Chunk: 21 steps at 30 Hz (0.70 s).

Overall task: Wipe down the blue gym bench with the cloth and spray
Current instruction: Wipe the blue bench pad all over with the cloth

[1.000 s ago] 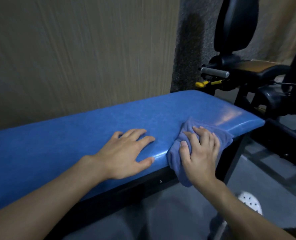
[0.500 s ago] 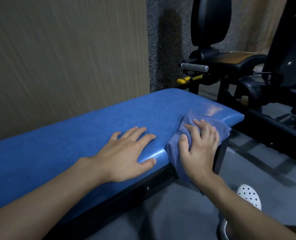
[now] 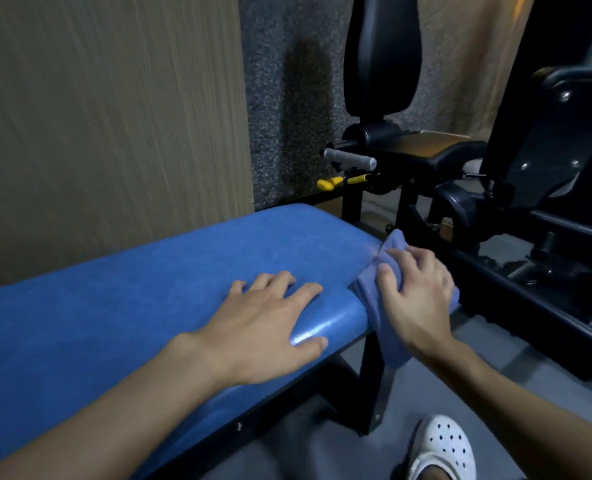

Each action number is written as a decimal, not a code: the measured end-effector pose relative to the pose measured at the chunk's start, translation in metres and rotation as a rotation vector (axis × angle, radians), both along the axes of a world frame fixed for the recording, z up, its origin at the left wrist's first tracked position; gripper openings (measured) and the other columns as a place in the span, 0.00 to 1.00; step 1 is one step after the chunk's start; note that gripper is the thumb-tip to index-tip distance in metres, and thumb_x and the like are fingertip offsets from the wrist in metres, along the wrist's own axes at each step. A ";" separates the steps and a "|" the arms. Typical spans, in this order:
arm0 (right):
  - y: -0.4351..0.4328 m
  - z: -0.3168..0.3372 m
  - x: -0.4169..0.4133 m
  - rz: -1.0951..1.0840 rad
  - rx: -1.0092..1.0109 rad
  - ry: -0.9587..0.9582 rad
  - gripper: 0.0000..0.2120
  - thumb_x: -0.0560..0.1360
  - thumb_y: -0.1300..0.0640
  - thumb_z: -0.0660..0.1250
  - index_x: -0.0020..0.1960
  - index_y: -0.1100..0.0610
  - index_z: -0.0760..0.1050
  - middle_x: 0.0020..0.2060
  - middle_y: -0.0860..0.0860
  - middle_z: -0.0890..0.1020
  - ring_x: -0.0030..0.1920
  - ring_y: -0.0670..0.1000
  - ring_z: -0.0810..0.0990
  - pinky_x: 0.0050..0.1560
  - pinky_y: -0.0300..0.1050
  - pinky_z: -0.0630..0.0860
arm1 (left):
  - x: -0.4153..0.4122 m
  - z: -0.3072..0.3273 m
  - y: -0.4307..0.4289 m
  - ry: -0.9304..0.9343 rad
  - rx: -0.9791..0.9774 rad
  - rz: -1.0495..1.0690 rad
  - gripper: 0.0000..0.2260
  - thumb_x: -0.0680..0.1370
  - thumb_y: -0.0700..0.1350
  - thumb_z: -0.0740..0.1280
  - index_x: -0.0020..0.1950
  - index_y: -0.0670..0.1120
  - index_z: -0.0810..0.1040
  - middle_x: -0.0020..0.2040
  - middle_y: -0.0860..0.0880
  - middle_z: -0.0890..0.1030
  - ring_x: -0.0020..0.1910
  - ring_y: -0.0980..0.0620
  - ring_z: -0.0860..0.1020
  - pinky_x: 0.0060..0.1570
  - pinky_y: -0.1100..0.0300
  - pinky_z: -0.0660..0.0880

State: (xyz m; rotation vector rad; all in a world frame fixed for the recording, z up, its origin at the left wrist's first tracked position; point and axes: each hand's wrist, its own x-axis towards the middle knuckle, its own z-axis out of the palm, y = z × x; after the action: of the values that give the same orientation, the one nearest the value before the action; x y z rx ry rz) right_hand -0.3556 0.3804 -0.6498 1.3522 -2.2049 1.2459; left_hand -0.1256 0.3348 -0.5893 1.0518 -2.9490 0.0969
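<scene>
blue worktop (image 3: 149,306), a padded gym bench, lies along a wood-grain wall (image 3: 97,133). left grip (image 3: 263,327) rests flat on it, fingers spread, holding nothing. right grip (image 3: 419,299) curls round the cloth (image 3: 370,306) at the worktop's end, cloth draping over the edge. black exercise machine (image 3: 547,168) stands just beyond.

Your forearms (image 3: 121,407) are bare from the frame's lower edge to the wrists. Your left hand (image 3: 263,327) and right hand (image 3: 419,292) show slim fingers with short, neatly trimmed nails. Near the bottom edge you wear a white clog (image 3: 441,448), its rounded toe dotted with small dark vent holes, a bare ankle showing at its opening.
</scene>
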 end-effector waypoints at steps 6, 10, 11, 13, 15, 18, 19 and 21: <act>-0.004 0.014 -0.026 0.077 0.158 0.039 0.21 0.74 0.42 0.51 0.60 0.47 0.73 0.57 0.50 0.72 0.60 0.55 0.71 0.62 0.56 0.65 | -0.012 -0.001 0.005 0.018 -0.024 0.081 0.26 0.74 0.71 0.50 0.70 0.62 0.57 0.60 0.55 0.65 0.61 0.49 0.67 0.61 0.47 0.66; -0.013 0.034 -0.045 0.048 0.468 0.089 0.23 0.75 0.32 0.47 0.63 0.39 0.68 0.62 0.52 0.68 0.66 0.58 0.65 0.67 0.62 0.58 | -0.024 0.009 0.001 0.017 -0.039 0.119 0.28 0.71 0.71 0.41 0.65 0.62 0.62 0.55 0.55 0.66 0.58 0.49 0.68 0.58 0.46 0.68; -0.010 0.036 -0.046 0.062 0.522 0.115 0.25 0.74 0.29 0.46 0.64 0.38 0.66 0.63 0.53 0.66 0.66 0.59 0.64 0.66 0.63 0.59 | -0.029 0.013 -0.006 0.029 -0.033 0.123 0.29 0.70 0.71 0.41 0.65 0.62 0.63 0.54 0.54 0.67 0.58 0.49 0.69 0.58 0.47 0.68; -0.005 0.039 -0.048 0.154 0.574 0.041 0.28 0.72 0.26 0.45 0.67 0.35 0.62 0.62 0.54 0.68 0.64 0.61 0.69 0.64 0.61 0.65 | -0.043 0.019 -0.029 0.057 0.018 0.131 0.27 0.72 0.71 0.44 0.66 0.62 0.64 0.59 0.54 0.68 0.62 0.49 0.70 0.60 0.46 0.68; -0.008 0.042 -0.052 0.229 0.562 -0.048 0.27 0.71 0.27 0.48 0.68 0.34 0.61 0.60 0.53 0.70 0.61 0.61 0.73 0.62 0.58 0.69 | -0.059 0.019 -0.058 0.053 0.058 0.131 0.24 0.76 0.70 0.49 0.69 0.63 0.62 0.68 0.53 0.67 0.67 0.48 0.68 0.64 0.43 0.67; -0.040 0.051 -0.063 0.254 0.650 -0.016 0.27 0.71 0.28 0.51 0.68 0.34 0.61 0.59 0.52 0.72 0.59 0.61 0.75 0.62 0.55 0.70 | -0.078 0.015 -0.091 0.000 0.042 0.122 0.23 0.78 0.68 0.51 0.70 0.63 0.62 0.67 0.53 0.69 0.66 0.46 0.69 0.63 0.43 0.68; -0.053 0.054 -0.066 0.280 0.702 -0.009 0.29 0.71 0.28 0.51 0.69 0.35 0.61 0.60 0.53 0.72 0.61 0.61 0.74 0.63 0.54 0.69 | -0.082 0.015 -0.096 -0.014 0.023 0.115 0.23 0.77 0.69 0.50 0.69 0.63 0.63 0.64 0.53 0.69 0.63 0.46 0.70 0.62 0.44 0.69; -0.069 0.058 -0.070 0.331 0.769 -0.034 0.31 0.71 0.28 0.52 0.72 0.37 0.59 0.62 0.54 0.71 0.63 0.60 0.73 0.64 0.53 0.67 | -0.085 0.016 -0.104 -0.024 0.004 0.109 0.25 0.74 0.70 0.48 0.68 0.63 0.65 0.60 0.55 0.69 0.60 0.47 0.70 0.60 0.46 0.70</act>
State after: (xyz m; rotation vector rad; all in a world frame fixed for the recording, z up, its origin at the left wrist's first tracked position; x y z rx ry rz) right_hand -0.4261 0.3116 -0.5921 2.0354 -2.6915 0.4743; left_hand -0.2105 0.2307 -0.5734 1.2201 -2.9126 0.1055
